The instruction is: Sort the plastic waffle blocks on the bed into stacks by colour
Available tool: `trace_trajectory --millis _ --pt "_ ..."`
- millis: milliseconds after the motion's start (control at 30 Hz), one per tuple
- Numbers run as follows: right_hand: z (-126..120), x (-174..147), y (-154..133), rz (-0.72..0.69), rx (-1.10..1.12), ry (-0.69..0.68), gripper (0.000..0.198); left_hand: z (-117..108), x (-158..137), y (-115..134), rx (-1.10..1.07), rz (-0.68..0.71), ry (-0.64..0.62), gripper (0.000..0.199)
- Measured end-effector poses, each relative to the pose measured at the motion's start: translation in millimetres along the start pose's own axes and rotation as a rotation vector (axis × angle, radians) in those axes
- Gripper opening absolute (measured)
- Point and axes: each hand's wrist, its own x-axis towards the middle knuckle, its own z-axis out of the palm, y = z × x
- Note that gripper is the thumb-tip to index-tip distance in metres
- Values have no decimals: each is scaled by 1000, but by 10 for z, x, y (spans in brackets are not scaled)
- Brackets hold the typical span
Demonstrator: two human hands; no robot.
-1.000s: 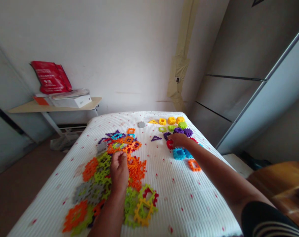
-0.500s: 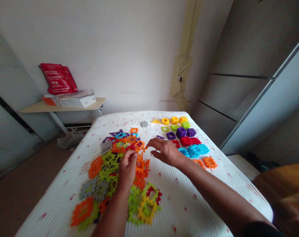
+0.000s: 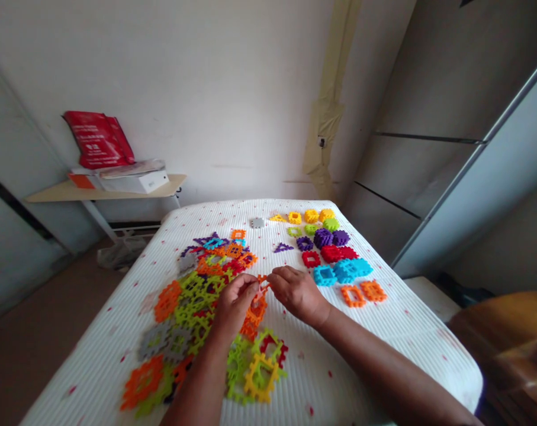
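Observation:
Both my hands meet at an orange interlocking plastic piece (image 3: pixel 263 284), which looks like a thin open frame and is partly hidden by fingers. My left hand (image 3: pixel 233 303) pinches its left side between thumb and fingertips. On its right side, my right hand (image 3: pixel 298 294) is closed with bent fingers. Under and left of my left hand spreads a mixed pile, with green pieces (image 3: pixel 197 294), grey pieces (image 3: pixel 166 341), an orange piece (image 3: pixel 167 300) and a yellow frame (image 3: pixel 261 378). A purple triangle (image 3: pixel 283 247) lies beyond my right hand.
Pieces sit grouped by colour at the right: yellow stacks (image 3: pixel 311 216), purple stacks (image 3: pixel 324 237), red stacks (image 3: pixel 338 254), blue stacks (image 3: pixel 350 270), orange frames (image 3: pixel 353 296). A grey piece (image 3: pixel 257 223) lies at the back. A side table (image 3: pixel 174 186) bears a red bag (image 3: pixel 97 139).
My right hand has come down and closed at the orange piece, beside my left hand. Both hands are now nearer to me, and the purple triangle is uncovered.

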Motion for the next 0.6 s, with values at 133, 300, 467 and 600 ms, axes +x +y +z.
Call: trace_trajectory --millis 133,300,467,600 --pt "19 -80 -3 -12 27 9 17 -12 -1 -30 26 18 4 22" --pt "-49 -238 42 -39 46 84 20 -12 -8 -10 -5 6 28 25" --pt "-206 -552 185 142 169 77 15 -25 11 -5 -29 45 113 23" --pt "-284 -856 316 231 213 -35 18 -25 21 -35 -40 61 141 22"
